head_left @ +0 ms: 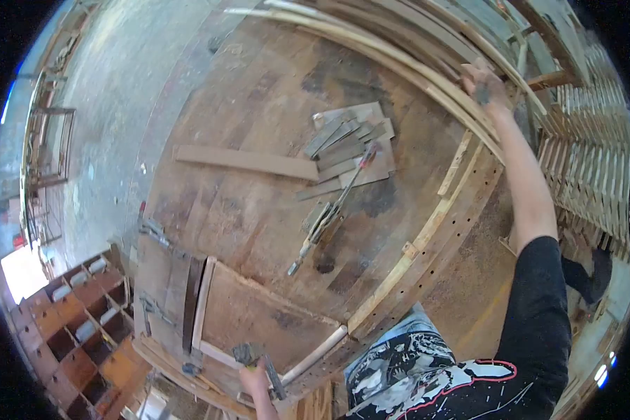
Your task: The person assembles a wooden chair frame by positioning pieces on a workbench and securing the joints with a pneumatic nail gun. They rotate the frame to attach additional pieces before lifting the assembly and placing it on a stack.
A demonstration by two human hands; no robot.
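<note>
My right hand (484, 87) is at the upper right, its fingers closed around one of the long wood strips (392, 56) that lie along the table's far right edge. At the lower middle, my left hand (255, 380) is closed on a metal clamp (273, 378), beside a corner of a light wooden frame (276, 297). The frame lies on the worktable (238, 210) near its front left. A long bar clamp (332, 210) with a red handle rests across the middle, its handle end over a pile of thin wood pieces (343, 147).
A flat board (245, 161) lies left of the pile. More clamps (157, 234) sit at the table's left edge. A wooden cubby shelf (73, 325) stands at the lower left, stacked slatted pieces (588, 154) at the right. A strip with holes (444, 234) edges the table.
</note>
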